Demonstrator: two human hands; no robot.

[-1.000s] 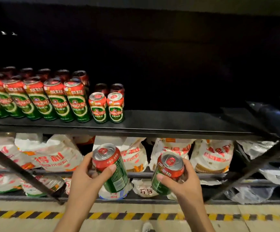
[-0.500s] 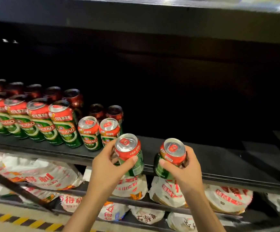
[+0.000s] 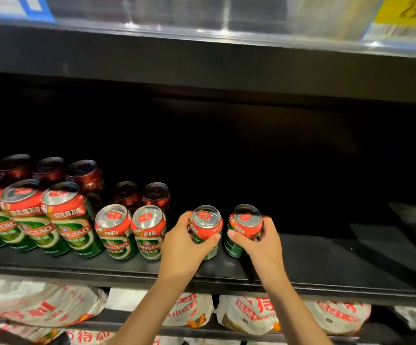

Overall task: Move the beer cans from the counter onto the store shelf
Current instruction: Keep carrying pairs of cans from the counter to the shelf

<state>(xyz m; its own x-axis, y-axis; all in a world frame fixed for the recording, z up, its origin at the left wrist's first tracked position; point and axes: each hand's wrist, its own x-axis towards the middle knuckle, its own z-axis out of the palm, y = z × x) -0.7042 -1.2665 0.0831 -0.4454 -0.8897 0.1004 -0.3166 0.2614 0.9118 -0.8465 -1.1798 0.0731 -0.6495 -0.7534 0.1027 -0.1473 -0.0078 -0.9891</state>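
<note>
Head camera showed the person at the black store shelf point(image 3: 326, 265), one Tsingtao beer can in each hand. The left hand point(image 3: 184, 247) wrapped its fingers round the left can point(image 3: 205, 226); the right hand point(image 3: 264, 242) clasped the right can point(image 3: 245, 226) the same way. Both cans were low over the shelf board, perhaps touching it, just right of the front pair of short cans point(image 3: 132, 232), apparently to extend that row. Taller cans point(image 3: 52, 220) stood further left. Bagged goods point(image 3: 251, 314) lay on the shelf below.
</note>
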